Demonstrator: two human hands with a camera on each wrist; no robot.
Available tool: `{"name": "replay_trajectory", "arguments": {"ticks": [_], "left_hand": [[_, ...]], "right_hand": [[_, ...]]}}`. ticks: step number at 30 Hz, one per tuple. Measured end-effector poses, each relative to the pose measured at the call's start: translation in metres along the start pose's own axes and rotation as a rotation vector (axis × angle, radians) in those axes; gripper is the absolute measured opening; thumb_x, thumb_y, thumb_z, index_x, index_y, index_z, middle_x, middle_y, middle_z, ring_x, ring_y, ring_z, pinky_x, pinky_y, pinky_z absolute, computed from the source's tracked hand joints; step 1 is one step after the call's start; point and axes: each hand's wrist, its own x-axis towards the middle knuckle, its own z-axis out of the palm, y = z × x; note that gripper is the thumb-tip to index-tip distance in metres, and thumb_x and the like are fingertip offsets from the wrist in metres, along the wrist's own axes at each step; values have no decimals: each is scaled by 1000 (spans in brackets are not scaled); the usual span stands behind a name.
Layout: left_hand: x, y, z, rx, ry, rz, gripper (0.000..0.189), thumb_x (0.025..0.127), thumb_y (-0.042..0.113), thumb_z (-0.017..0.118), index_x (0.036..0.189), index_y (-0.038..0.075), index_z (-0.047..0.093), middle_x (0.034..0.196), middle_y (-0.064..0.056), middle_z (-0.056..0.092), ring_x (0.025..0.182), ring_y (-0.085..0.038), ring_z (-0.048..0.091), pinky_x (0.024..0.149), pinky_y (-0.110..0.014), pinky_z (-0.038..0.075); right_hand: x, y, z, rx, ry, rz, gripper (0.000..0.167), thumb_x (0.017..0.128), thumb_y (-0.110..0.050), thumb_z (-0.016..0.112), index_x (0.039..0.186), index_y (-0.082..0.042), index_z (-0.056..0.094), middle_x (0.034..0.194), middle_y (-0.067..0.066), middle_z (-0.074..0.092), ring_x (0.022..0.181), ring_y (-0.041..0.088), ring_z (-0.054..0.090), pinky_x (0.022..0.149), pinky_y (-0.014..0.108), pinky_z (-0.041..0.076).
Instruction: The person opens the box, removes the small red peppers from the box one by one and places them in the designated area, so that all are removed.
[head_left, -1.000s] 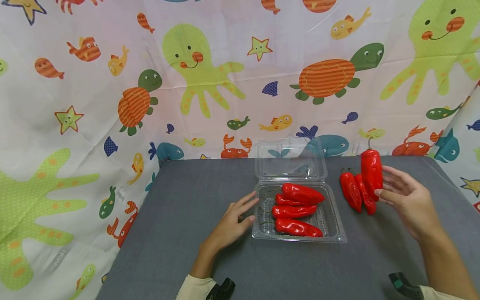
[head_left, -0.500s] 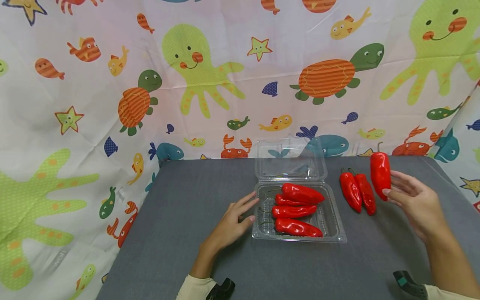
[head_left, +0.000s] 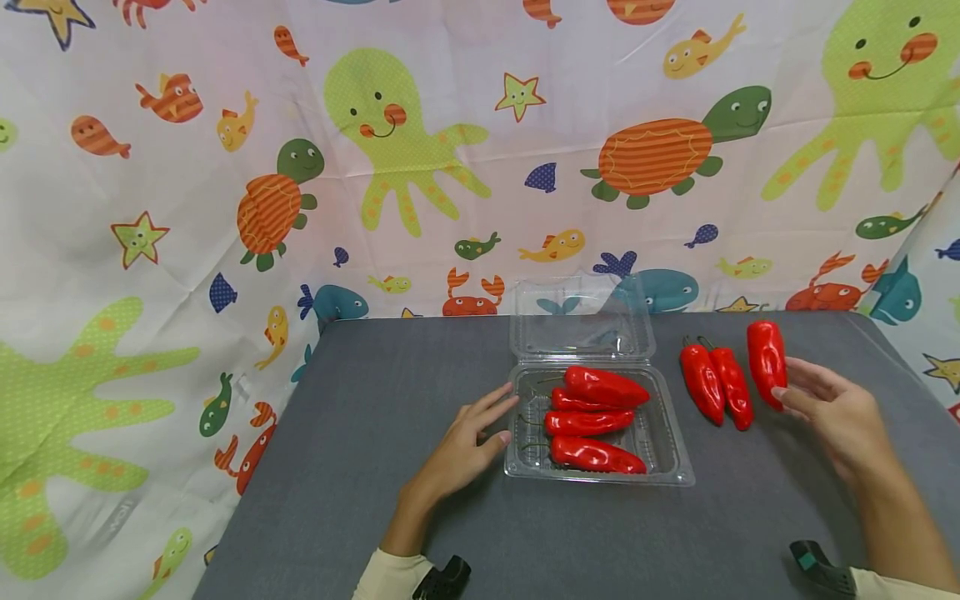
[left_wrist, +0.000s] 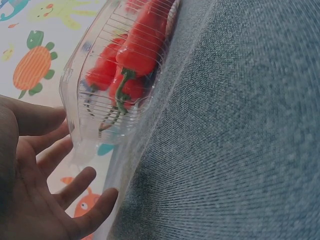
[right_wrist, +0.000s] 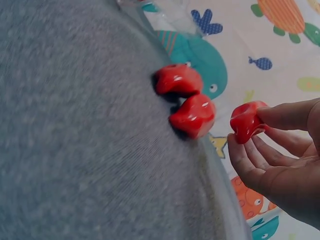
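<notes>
My right hand [head_left: 843, 412] pinches a red pepper [head_left: 767, 364] between thumb and fingers; in the right wrist view the tip of this pepper [right_wrist: 246, 121] points toward the camera. Just left of it, two more red peppers [head_left: 702, 385] lie side by side on the cloth. A clear plastic clamshell box [head_left: 670, 433] stands with its lid [head_left: 581, 321] raised, and several red peppers [head_left: 588, 423] lie inside it. At the box's left wall is my left hand [head_left: 468, 442], fingers extended; the left wrist view shows its thumb and some fingertips [left_wrist: 57, 120] at the plastic rim.
A grey cloth [head_left: 360, 400] covers the table. Behind it hangs a white curtain [head_left: 442, 100] printed with sea animals, which also runs along the left side. Dark straps with small devices [head_left: 442, 577] sit on both wrists.
My right hand has moved right and slightly down with its pepper, away from the two lying peppers. The held pepper's stem no longer shows. My left hand and the box have stayed put.
</notes>
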Motion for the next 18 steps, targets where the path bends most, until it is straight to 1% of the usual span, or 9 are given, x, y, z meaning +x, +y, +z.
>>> {"name": "replay_trajectory", "arguments": {"ticks": [2,4,7,9,12,14,16,18], "left_hand": [[0,0,0,1,2,0,57,104,18,63,160,19,51,172,13,33,138,-21,43,108,-53,49],[0,1,0,-1,4,0,57,104,18,62,160,19,51,172,13,34,138,-21,43,108,-53,49],[0,1,0,-4,4,-3,57,103,18,62,160,19,51,172,13,34,139,-21,43,108,-53,48],[-1,1,0,-7,6,0,57,103,18,62,160,19,51,172,12,34,139,-21,43,108,-53,49],[0,0,0,-3,5,-2,57,103,18,62,160,19,51,172,13,34,139,-20,42,108,-53,48],[0,0,0,-1,3,-4,57,104,18,62,160,20,51,172,14,33,139,-20,42,108,-53,48],[0,0,0,3,1,-8,58,104,18,63,160,21,51,172,15,33,138,-19,42,108,-52,48],[1,0,0,4,2,-4,57,104,18,63,160,21,51,172,14,33,138,-20,43,108,-52,48]], "right_hand": [[2,3,-1,-6,-4,15,76,105,-42,64,167,-10,33,138,-11,56,92,-14,60,77,17,58],[4,6,-1,0,-6,31,77,105,-42,64,167,-9,32,137,-12,57,91,-14,60,77,17,58],[6,10,-3,12,-9,47,78,105,-41,65,167,-7,32,129,-18,58,90,-15,60,77,17,58],[7,12,-5,30,-12,50,77,105,-39,66,166,-6,33,120,-25,57,89,-16,61,76,17,58],[9,16,-7,44,-22,50,76,105,-36,66,166,-6,32,113,-30,55,88,-16,60,75,16,58],[9,17,-8,42,-25,52,76,105,-35,66,166,-5,32,113,-30,55,88,-17,60,75,16,58],[10,19,-9,27,-28,57,77,105,-36,66,166,-3,32,118,-26,56,88,-18,59,75,16,57],[11,19,-9,17,-27,62,77,105,-36,66,165,-2,32,118,-26,57,87,-19,59,75,16,58]]}}
